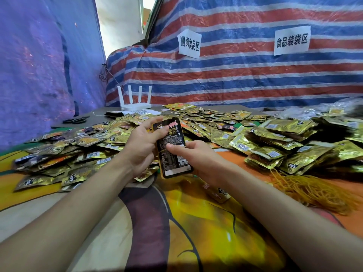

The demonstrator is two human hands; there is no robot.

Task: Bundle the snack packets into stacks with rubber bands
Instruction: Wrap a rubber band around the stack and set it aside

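A small stack of black and gold snack packets [172,150] stands upright above the table's middle, held between both hands. My left hand [143,146] grips its left edge, thumb across the top front. My right hand [196,160] pinches the lower right side, thumb pressed on the black front face. Loose gold packets [64,152] lie in a wide heap to the left and behind. Bundled stacks of packets [284,146] pile up on the right. A tangle of yellow rubber bands [312,191] lies on the cloth near my right forearm.
A colourful printed cloth [196,232] covers the table in front. A white router [135,104] and black scissors [75,120] sit at the far left. A striped tarp [235,79] with two paper signs hangs behind; a blue tarp [39,65] closes the left side.
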